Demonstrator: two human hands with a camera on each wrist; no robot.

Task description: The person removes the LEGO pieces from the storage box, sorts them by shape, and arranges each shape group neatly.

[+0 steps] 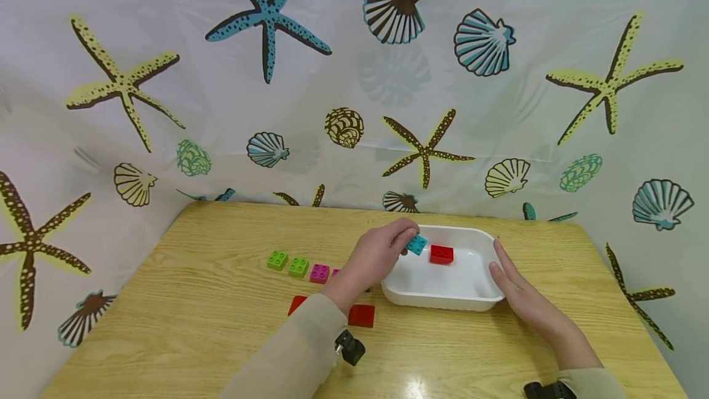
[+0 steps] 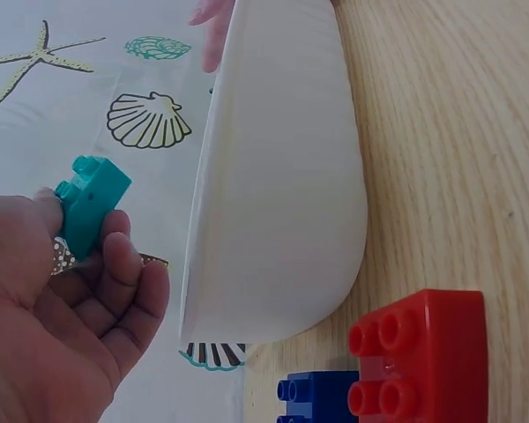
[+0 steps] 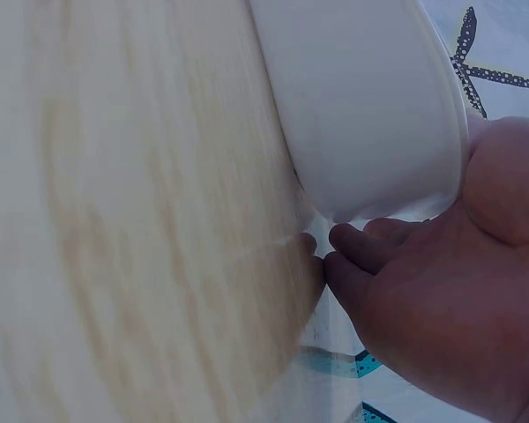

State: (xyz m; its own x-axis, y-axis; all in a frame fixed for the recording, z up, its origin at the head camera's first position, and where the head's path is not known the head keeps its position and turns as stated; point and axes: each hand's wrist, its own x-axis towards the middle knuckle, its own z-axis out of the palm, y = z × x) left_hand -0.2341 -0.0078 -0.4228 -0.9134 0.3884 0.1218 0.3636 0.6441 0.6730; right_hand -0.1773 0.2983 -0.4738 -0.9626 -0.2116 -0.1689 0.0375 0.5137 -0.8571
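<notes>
My left hand (image 1: 382, 251) pinches a teal toy brick (image 1: 416, 244) between thumb and fingers, over the left part of a white plastic tray (image 1: 437, 300). In the left wrist view the teal brick (image 2: 93, 203) tilts, its studs facing up and left. A red brick (image 1: 441, 255) lies inside the tray, toward its far side. At the tray's right end, my right hand (image 1: 523, 297) holds the edge, thumb at the rim and fingers along the outside. The right wrist view has these fingers (image 3: 361, 251) close against the tray's lower end wall (image 3: 370, 132).
Left of the tray stand two lime green bricks (image 1: 288, 263) and a magenta brick (image 1: 319, 273), with another partly behind my left forearm. Nearer are red bricks (image 1: 361, 316). A blue brick (image 2: 322, 397) shows beside a red one in the left wrist view. A patterned curtain (image 1: 332, 79) borders the table.
</notes>
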